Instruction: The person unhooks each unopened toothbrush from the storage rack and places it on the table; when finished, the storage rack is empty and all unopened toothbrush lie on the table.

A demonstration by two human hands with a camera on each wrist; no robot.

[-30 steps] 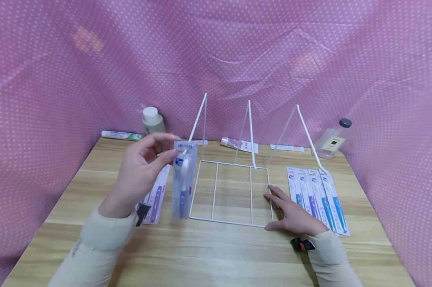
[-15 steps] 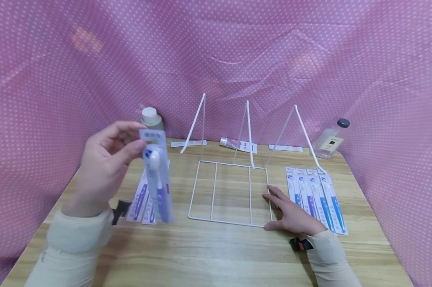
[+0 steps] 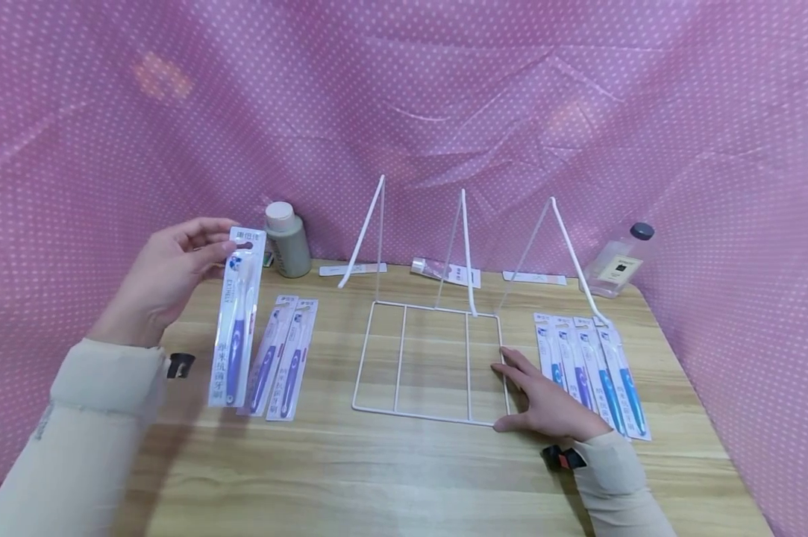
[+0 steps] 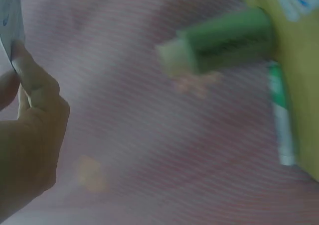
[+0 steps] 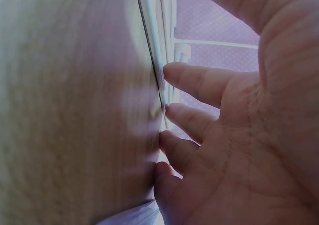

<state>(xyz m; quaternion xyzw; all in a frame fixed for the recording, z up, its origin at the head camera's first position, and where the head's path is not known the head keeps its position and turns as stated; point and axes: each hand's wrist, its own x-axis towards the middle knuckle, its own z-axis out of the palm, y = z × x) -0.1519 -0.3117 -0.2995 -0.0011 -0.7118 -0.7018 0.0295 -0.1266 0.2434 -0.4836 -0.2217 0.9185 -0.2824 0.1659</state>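
The toothbrush pack (image 3: 237, 321) has swung left, away from the rack (image 3: 430, 358), pinched at its top by the left hand (image 3: 165, 276) above two packs (image 3: 283, 356) on the counter (image 3: 404, 470). Right hand (image 3: 551, 406) stays flat, steadying the rack's corner.

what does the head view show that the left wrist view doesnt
Only the head view shows the right hand resting flat on the table at the corner of the white wire rack, the row of blue toothbrush packs, the two purple packs lying on the table, and the clear bottle.

Only the left wrist view shows the green-striped tube lying by the table edge.

Both show the left hand pinching the top of a toothbrush pack, and the grey-green bottle.
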